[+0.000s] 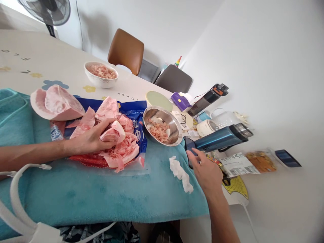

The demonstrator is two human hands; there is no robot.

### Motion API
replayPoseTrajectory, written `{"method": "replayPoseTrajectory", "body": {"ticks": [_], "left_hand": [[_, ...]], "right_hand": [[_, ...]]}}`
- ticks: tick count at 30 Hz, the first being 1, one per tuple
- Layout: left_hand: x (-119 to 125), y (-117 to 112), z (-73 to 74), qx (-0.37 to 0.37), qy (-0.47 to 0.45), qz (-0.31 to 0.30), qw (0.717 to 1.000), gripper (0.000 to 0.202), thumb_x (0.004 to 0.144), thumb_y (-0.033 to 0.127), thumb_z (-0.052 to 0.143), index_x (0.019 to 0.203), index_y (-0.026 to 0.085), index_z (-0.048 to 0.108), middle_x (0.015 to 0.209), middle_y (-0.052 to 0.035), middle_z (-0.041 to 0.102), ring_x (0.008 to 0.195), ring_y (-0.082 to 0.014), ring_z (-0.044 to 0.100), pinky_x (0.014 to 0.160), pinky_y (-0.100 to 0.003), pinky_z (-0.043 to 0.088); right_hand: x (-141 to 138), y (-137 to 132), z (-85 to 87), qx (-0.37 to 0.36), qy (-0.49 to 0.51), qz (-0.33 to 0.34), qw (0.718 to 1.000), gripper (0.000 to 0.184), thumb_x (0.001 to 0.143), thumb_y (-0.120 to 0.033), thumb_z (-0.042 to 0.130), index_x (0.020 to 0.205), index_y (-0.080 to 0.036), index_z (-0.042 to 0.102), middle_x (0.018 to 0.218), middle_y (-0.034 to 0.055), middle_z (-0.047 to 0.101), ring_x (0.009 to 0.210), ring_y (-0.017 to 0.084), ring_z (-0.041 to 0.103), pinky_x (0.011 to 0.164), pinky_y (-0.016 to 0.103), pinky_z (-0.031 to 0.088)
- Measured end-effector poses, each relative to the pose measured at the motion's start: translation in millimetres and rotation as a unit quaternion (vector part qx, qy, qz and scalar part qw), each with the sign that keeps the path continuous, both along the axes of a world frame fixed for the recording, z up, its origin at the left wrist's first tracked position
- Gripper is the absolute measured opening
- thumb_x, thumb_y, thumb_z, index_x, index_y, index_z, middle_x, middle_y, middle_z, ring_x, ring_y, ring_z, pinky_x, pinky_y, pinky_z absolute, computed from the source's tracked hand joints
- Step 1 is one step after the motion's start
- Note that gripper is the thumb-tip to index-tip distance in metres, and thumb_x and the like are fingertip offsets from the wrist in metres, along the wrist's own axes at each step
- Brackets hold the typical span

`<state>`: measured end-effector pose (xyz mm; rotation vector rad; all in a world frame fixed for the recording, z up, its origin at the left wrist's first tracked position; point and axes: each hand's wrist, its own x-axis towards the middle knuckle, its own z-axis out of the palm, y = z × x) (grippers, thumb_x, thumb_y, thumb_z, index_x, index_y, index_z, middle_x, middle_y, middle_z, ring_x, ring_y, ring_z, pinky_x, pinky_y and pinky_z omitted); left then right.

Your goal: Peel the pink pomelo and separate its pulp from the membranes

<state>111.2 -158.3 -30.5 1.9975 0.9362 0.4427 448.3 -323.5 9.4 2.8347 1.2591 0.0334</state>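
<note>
The left hand (92, 140) lies curled over a pile of pink pomelo peel (113, 141), gripping one piece, while the right hand (206, 170), fingers loosely spread and holding nothing, touches a dark phone (189, 148) at the table edge. The peel sits on a blue printed plastic bag (138, 116) over a teal towel (101, 192), a crumpled tissue (181, 173) nearby. Just beyond, a steel bowl (174, 135) holds small pink pieces beside a blue flask (220, 139). Farther off, a white bowl (100, 81) holds more, on a flower-patterned tablecloth (30, 57) reading "LOWER" upside down. A brown chair (126, 50) and a fan (49, 11) stand by the white wall.
</note>
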Motion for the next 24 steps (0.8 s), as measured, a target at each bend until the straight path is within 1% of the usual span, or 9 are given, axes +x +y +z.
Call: {"method": "replayPoseTrajectory", "body": {"ticks": [2, 4, 5, 7, 9, 11, 15, 19, 24], "left_hand": [[-0.2, 2.0, -0.3, -0.002, 0.005, -0.01, 1.0, 0.063, 0.086, 0.042, 0.055, 0.138, 0.013, 0.037, 0.089, 0.0017, 0.057, 0.084, -0.0168, 0.054, 0.082, -0.028, 0.045], [-0.4, 3.3, -0.9, -0.002, 0.006, -0.012, 1.0, 0.064, 0.085, 0.041, 0.056, 0.14, 0.013, 0.036, 0.092, 0.0009, 0.057, 0.088, -0.018, 0.055, 0.084, -0.029, 0.045], [-0.4, 3.5, -1.2, -0.003, 0.006, -0.012, 1.0, 0.065, 0.086, 0.04, 0.056, 0.141, 0.013, 0.034, 0.092, 0.0007, 0.057, 0.088, -0.0181, 0.055, 0.084, -0.029, 0.045], [-0.5, 3.3, -1.2, -0.009, 0.001, -0.015, 1.0, 0.066, 0.086, 0.038, 0.056, 0.142, 0.013, 0.033, 0.093, 0.0002, 0.056, 0.088, -0.0179, 0.054, 0.084, -0.029, 0.046], [-0.7, 2.4, -0.8, -0.014, -0.003, -0.015, 1.0, 0.064, 0.087, 0.037, 0.055, 0.142, 0.012, 0.033, 0.091, 0.0005, 0.055, 0.087, -0.0176, 0.054, 0.082, -0.028, 0.046], [-1.0, 1.7, -0.3, -0.013, -0.004, -0.011, 1.0, 0.064, 0.087, 0.037, 0.056, 0.141, 0.012, 0.034, 0.091, 0.001, 0.055, 0.087, -0.0175, 0.054, 0.083, -0.028, 0.046], [-1.4, 1.8, 0.0, -0.013, -0.005, -0.009, 1.0, 0.066, 0.086, 0.039, 0.056, 0.142, 0.013, 0.033, 0.093, 0.001, 0.057, 0.086, -0.0176, 0.055, 0.081, -0.028, 0.046], [-1.4, 2.4, 0.2, -0.012, 0.003, -0.012, 1.0, 0.067, 0.086, 0.04, 0.056, 0.143, 0.013, 0.032, 0.094, -0.0001, 0.057, 0.09, -0.0192, 0.056, 0.081, -0.028, 0.047], [0.1, -0.2, 1.5, -0.003, -0.005, 0.006, 1.0, 0.065, 0.085, 0.041, 0.056, 0.14, 0.013, 0.036, 0.1, -0.0014, 0.06, 0.093, -0.0201, 0.056, 0.084, -0.029, 0.046]], "right_hand": [[17.7, 7.5, -2.7, -0.01, -0.02, -0.04, 0.999, 0.057, 0.096, -0.057, 0.038, 0.132, -0.018, 0.059, 0.116, 0.0163, 0.072, 0.107, 0.036, 0.067, 0.087, 0.045, 0.048], [35.2, 16.0, -11.6, -0.048, -0.015, -0.056, 0.997, 0.062, 0.094, -0.053, 0.044, 0.135, -0.007, 0.052, 0.122, 0.0259, 0.066, 0.115, 0.038, 0.063, 0.092, 0.046, 0.047], [42.8, 19.8, -17.0, -0.066, 0.006, -0.07, 0.995, 0.065, 0.093, -0.053, 0.046, 0.134, -0.003, 0.05, 0.122, 0.0291, 0.065, 0.117, 0.039, 0.062, 0.093, 0.046, 0.047], [54.5, 25.9, -27.1, -0.082, 0.035, -0.082, 0.993, 0.069, 0.09, -0.056, 0.047, 0.128, 0.001, 0.053, 0.119, 0.0319, 0.065, 0.116, 0.041, 0.062, 0.092, 0.046, 0.047], [61.0, 29.6, -34.0, -0.086, 0.055, -0.09, 0.991, 0.074, 0.087, -0.061, 0.047, 0.125, 0.002, 0.055, 0.118, 0.033, 0.065, 0.116, 0.044, 0.062, 0.091, 0.048, 0.048], [63.6, 31.3, -37.3, -0.084, 0.064, -0.102, 0.989, 0.08, 0.084, -0.065, 0.047, 0.127, 0.002, 0.054, 0.12, 0.034, 0.064, 0.117, 0.046, 0.061, 0.093, 0.051, 0.046], [64.4, 32.2, -40.0, -0.06, 0.074, -0.126, 0.987, 0.084, 0.081, -0.065, 0.049, 0.133, 0.001, 0.05, 0.124, 0.0343, 0.062, 0.121, 0.047, 0.058, 0.098, 0.054, 0.044], [63.0, 30.0, -45.5, -0.007, 0.076, -0.145, 0.986, 0.082, 0.081, -0.061, 0.05, 0.139, -0.003, 0.045, 0.133, 0.0311, 0.058, 0.127, 0.045, 0.054, 0.101, 0.056, 0.043], [56.8, 24.9, -53.8, 0.079, 0.069, -0.17, 0.98, 0.09, 0.078, -0.054, 0.058, 0.147, -0.003, 0.032, 0.141, 0.0288, 0.052, 0.132, 0.043, 0.05, 0.105, 0.051, 0.042]]}}
